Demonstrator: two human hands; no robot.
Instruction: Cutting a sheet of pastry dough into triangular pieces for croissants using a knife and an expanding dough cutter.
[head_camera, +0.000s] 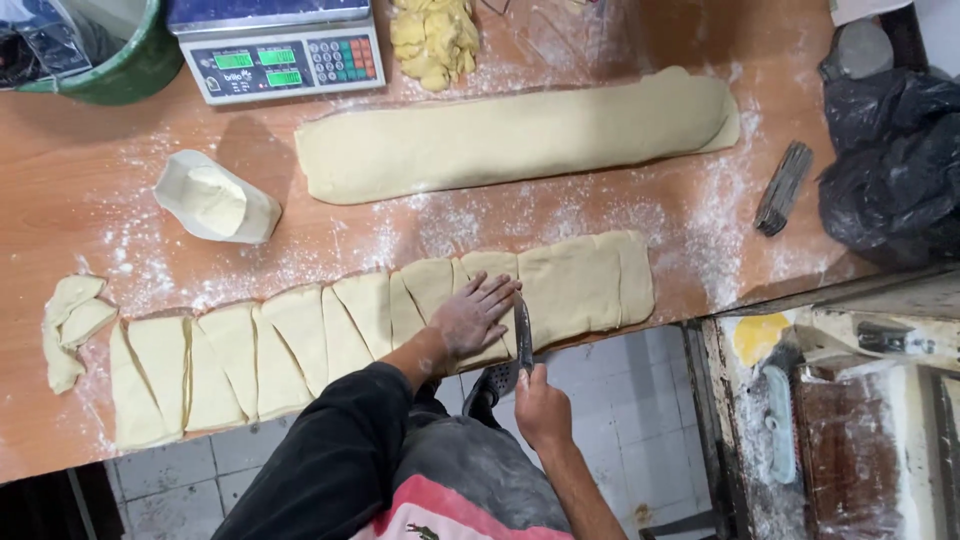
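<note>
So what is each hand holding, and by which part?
Right hand holds a knife by its handle. Left hand holds nothing; it presses flat on the dough strip.

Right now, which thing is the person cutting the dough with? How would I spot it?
Start at the long wooden table dusted with flour, then find the flat dough strip along its near edge, partly cut into slanted pieces. The knife crosses that edge beside the flat left hand, gripped by the right hand. It is the only thin, dark, metal thing among pale dough.
</note>
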